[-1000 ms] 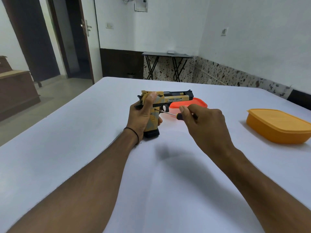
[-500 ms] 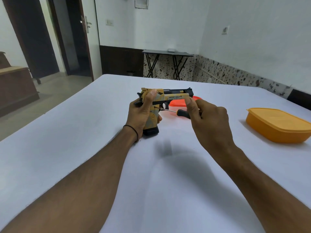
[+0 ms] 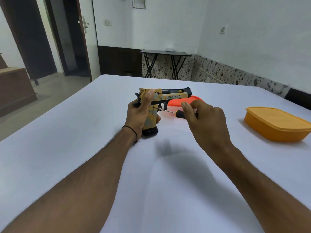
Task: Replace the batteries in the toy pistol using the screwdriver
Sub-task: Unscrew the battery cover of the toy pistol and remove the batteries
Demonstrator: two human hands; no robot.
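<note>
A tan and black toy pistol (image 3: 171, 95) stands upright on its black magazine base on the white table (image 3: 84, 148), barrel pointing right. My left hand (image 3: 141, 113) grips its handle, thumb up along the rear of the slide. My right hand (image 3: 203, 118) pinches the black and orange handle of a small screwdriver (image 3: 173, 112). The thin metal shaft runs left, and its tip touches the upper part of the grip just below the trigger guard.
An orange container with its lid on (image 3: 277, 123) sits at the right of the table. A flat red-orange lid (image 3: 176, 102) lies just behind the pistol and my right hand. A folding side table (image 3: 165, 52) stands by the far wall.
The screwdriver shaft has tilted a little, and my right hand's fingers have shifted round the handle. The pistol and my left hand stay put.
</note>
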